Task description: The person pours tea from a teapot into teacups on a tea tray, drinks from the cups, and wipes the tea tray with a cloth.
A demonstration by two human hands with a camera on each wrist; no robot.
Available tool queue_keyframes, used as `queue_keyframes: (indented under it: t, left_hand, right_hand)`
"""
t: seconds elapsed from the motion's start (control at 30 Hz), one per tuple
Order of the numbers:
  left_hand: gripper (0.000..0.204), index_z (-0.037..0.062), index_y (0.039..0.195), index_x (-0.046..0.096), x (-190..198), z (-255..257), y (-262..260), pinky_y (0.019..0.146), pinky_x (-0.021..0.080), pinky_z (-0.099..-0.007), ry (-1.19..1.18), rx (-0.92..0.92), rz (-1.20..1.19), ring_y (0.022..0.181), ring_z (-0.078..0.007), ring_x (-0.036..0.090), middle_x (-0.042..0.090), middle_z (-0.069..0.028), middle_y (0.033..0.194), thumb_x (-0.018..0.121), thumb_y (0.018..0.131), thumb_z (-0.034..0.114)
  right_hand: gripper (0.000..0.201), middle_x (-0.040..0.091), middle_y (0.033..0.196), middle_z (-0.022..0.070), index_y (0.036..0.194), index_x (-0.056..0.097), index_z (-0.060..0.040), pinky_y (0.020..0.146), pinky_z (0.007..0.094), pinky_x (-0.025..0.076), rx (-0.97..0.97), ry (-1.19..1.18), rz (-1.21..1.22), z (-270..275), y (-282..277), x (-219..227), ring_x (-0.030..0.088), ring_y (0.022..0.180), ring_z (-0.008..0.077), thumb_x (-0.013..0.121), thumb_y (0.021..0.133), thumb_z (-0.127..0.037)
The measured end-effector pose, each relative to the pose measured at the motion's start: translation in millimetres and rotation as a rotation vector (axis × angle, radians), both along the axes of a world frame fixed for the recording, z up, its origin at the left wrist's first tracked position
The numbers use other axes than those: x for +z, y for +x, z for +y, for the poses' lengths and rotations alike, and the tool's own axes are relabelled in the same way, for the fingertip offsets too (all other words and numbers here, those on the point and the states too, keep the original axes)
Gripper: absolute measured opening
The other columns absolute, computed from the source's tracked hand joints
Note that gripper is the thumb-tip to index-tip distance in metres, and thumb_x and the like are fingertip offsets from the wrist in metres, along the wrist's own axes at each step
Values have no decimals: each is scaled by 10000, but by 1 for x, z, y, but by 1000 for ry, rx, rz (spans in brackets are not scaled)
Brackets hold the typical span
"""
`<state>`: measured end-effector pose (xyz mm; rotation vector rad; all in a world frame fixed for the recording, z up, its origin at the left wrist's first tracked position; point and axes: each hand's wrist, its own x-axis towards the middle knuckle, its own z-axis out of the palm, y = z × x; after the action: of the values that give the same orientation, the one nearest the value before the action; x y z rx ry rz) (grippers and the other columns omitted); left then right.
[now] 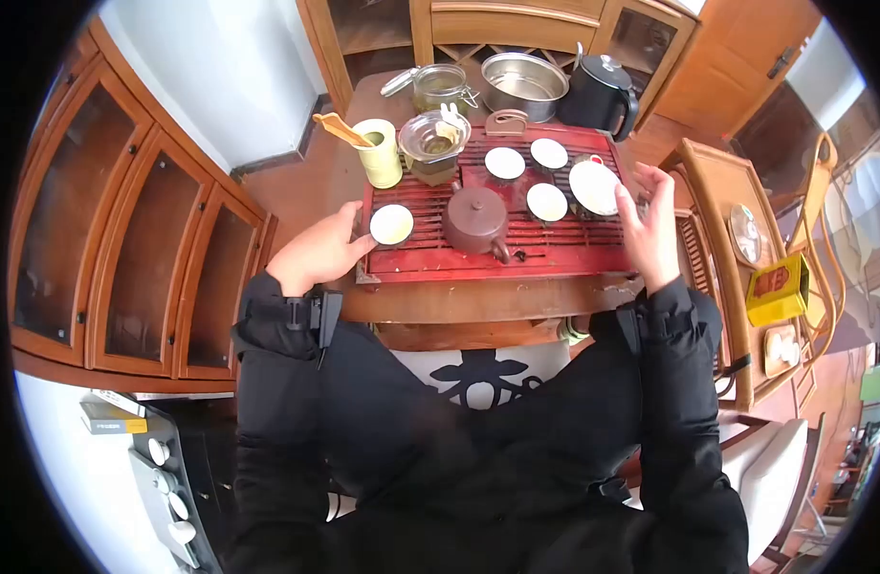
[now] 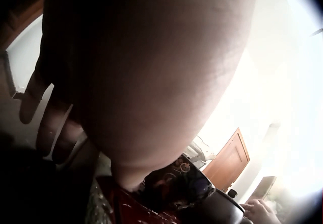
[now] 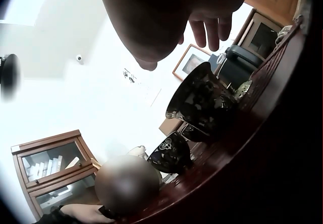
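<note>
My left hand (image 1: 320,249) is at the left edge of the red slatted tea tray (image 1: 430,266), thumb tip right by a small white-lined teacup (image 1: 391,225). Its fingers hang fairly straight in the left wrist view. On the other side, my right hand (image 1: 652,230) is at a larger flared bowl (image 1: 594,187), thumb overlapping its rim in the head view. From the right wrist, that bowl (image 3: 202,103) shows a dark patterned outside below the loosely extended fingers (image 3: 212,32). A brown clay teapot (image 1: 476,220) stands between the hands, with three small cups (image 1: 547,202) grouped right of it.
A yellow-green tool holder (image 1: 378,158), a strainer over a pitcher (image 1: 434,139) and a brown handled piece (image 1: 506,121) stand along the back. Behind are a glass jar (image 1: 441,88), a steel pot (image 1: 524,84) and a black kettle (image 1: 601,91). A yellow tin (image 1: 778,290) is on the side cart.
</note>
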<state>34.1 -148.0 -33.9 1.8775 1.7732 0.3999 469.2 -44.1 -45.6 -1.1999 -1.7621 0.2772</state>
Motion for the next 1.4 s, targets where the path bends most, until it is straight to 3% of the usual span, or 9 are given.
queue_keyframes:
  t: [0.07, 0.2, 0.27, 0.4, 0.5, 0.83, 1.07, 1.33, 1.4]
  left_hand:
    - [646, -92, 1483, 321, -11, 0, -1, 1033, 463, -418, -6, -52, -75, 1226, -391, 599, 608, -317, 1284, 620, 990, 198]
    - [755, -114, 1535, 170, -2, -14, 26, 1143, 391, -420, 77, 150, -115, 1349, -414, 489, 449, -351, 1448, 623, 970, 100]
    - [741, -103, 1542, 166, -23, -9, 20, 1154, 372, -448, 219, 148, 33, 1361, -438, 465, 459, -341, 1439, 596, 964, 71]
    - [755, -84, 1551, 159, -21, -7, 23, 1157, 362, -468, 293, 174, 21, 1369, -442, 445, 441, -330, 1452, 564, 921, 11]
    - [847, -52, 1560, 88, -16, -7, 24, 1156, 357, -469, 353, 223, 0, 1354, -398, 462, 424, -295, 1455, 521, 833, -57]
    - [910, 2, 1547, 20, -28, -7, 27, 1179, 333, -456, 428, 88, -309, 1352, -365, 472, 450, -257, 1411, 463, 764, -134]
    - [922, 43, 1548, 3, -25, -12, 38, 1197, 298, -453, 475, 49, -311, 1394, -336, 428, 387, -244, 1481, 450, 769, -162]
    - [967, 16, 1551, 9, -21, -14, 42, 1195, 308, -481, 495, 27, -389, 1396, -369, 414, 356, -252, 1502, 623, 806, -27]
    - [1012, 4, 1550, 12, -22, -14, 45, 1180, 331, -475, 481, 21, -411, 1383, -367, 430, 370, -251, 1495, 725, 834, 68]
  right_hand:
    - [556, 571, 1276, 220, 1321, 434, 46, 1061, 417, 442, 63, -61, 130, -7, -6, -3, 571, 1220, 324, 745, 920, -182]
    - [721, 570, 1293, 228, 1353, 420, 40, 1052, 433, 450, -36, -1, -87, -4, -4, -18, 561, 1236, 342, 831, 835, -249]
    - [788, 557, 1306, 238, 1371, 401, 41, 1071, 408, 439, -20, -53, -64, -15, -12, -7, 544, 1252, 361, 852, 810, -279]
    - [821, 528, 1350, 248, 1384, 364, 47, 1078, 408, 444, -4, -84, -79, -20, -16, -1, 553, 1256, 352, 861, 805, -256]
    - [857, 517, 1373, 257, 1393, 341, 47, 1091, 411, 442, 33, -79, -36, -15, -18, -7, 549, 1278, 355, 878, 786, -230]
    - [920, 515, 1391, 272, 1447, 257, 37, 1114, 406, 432, 48, -130, 60, -9, -24, -13, 525, 1325, 375, 866, 783, -151]
    - [860, 533, 1342, 252, 1428, 261, 33, 1084, 394, 444, 5, -85, 153, -8, -25, -7, 560, 1273, 349, 837, 808, -126]
    - [878, 583, 1256, 228, 1417, 250, 7, 1042, 402, 473, -9, -65, 155, -8, -20, -10, 592, 1217, 321, 855, 800, -151]
    - [874, 577, 1263, 229, 1414, 253, 7, 1047, 400, 470, -2, -87, 163, -7, -19, -12, 590, 1219, 322, 855, 797, -142]
